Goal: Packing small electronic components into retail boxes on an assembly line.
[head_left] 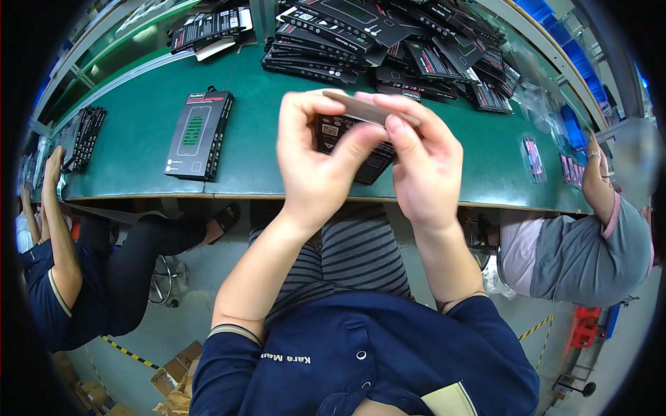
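Observation:
My left hand and my right hand are raised over the near edge of the green table. Between their thumbs and fingers they grip a thin, flat greyish piece, seen nearly edge-on, so its kind is unclear. Just below it is a black printed box, partly covered by my hands; whether it rests on the table or touches my fingers, I cannot tell. To the left, a black battery box with a green battery picture lies face up on the table.
A large heap of black boxes fills the far middle and right. More boxes lie in a far-left pile and a left stack, where a co-worker's hand rests. At right are a clear pack and another person's hand.

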`<control>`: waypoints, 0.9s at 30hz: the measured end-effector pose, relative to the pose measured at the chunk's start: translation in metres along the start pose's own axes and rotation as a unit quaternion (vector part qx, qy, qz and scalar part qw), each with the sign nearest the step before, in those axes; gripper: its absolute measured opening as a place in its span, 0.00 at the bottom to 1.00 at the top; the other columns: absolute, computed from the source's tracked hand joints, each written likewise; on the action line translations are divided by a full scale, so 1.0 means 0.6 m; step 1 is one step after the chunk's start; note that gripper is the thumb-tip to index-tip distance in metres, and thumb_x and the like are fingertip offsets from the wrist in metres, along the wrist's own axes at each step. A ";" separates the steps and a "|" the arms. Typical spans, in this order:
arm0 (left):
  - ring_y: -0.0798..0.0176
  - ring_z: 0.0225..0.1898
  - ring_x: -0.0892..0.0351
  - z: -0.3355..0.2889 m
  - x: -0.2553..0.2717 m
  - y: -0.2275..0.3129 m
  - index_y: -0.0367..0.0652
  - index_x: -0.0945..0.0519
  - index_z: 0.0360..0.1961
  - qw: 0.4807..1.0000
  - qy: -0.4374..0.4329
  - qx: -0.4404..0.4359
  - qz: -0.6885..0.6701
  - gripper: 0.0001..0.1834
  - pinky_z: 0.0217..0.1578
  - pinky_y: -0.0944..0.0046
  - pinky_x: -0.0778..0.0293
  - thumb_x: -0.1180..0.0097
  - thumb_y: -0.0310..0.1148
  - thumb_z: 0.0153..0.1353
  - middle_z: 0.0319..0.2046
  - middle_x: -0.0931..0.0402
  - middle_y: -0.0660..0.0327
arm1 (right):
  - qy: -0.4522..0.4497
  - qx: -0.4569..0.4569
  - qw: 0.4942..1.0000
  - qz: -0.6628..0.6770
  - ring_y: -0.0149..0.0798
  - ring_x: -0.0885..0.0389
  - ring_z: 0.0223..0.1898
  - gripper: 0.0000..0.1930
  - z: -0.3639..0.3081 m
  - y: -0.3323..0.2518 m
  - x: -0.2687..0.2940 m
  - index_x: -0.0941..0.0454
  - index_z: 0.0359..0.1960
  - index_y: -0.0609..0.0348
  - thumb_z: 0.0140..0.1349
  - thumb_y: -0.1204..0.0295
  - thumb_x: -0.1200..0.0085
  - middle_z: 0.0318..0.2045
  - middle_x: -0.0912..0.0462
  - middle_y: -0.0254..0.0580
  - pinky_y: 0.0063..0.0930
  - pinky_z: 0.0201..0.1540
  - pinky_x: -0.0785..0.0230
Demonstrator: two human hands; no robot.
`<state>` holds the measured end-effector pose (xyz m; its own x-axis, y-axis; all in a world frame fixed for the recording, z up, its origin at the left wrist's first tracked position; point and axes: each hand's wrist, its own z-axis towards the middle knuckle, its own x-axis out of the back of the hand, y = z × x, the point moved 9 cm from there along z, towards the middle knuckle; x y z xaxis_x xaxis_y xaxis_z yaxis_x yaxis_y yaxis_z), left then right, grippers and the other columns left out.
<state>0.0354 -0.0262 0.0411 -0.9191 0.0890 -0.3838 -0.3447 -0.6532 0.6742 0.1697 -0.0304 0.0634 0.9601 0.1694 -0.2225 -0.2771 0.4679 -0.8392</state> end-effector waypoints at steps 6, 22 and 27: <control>0.66 0.49 0.23 0.011 -0.010 -0.001 0.45 0.34 0.49 0.994 -0.041 0.073 -0.073 0.14 0.51 0.69 0.29 0.46 0.20 0.68 0.48 0.23 0.52 | 0.018 0.119 0.991 -0.053 0.37 0.18 0.48 0.10 -0.006 -0.002 0.017 0.25 0.50 0.65 0.68 0.80 0.46 0.49 0.18 0.51 0.27 0.53 0.27; 0.59 0.62 0.30 -0.033 0.058 -0.030 0.39 0.51 0.75 0.896 0.078 0.418 -0.130 0.42 0.60 0.61 0.32 0.41 0.33 0.67 0.64 0.36 0.50 | -0.179 0.349 0.875 -0.285 0.54 0.17 0.51 0.18 -0.072 -0.036 -0.064 0.32 0.28 0.53 0.47 0.76 0.30 0.45 0.15 0.51 0.46 0.45 0.26; 0.63 0.53 0.23 0.040 0.227 0.070 0.33 0.37 0.69 0.944 0.070 0.163 0.277 0.31 0.55 0.66 0.27 0.44 0.21 0.65 0.57 0.25 0.50 | -0.076 0.304 0.831 -0.460 0.50 0.19 0.43 0.08 0.080 0.001 -0.005 0.20 0.31 0.59 0.50 0.75 0.35 0.40 0.18 0.43 0.39 0.47 0.25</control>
<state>-0.1086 -0.0236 0.0322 -0.9495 -0.3132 0.0208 0.1205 -0.3025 0.9455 0.1650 0.0113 0.0873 0.7736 -0.4164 0.4776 0.5583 0.8044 -0.2031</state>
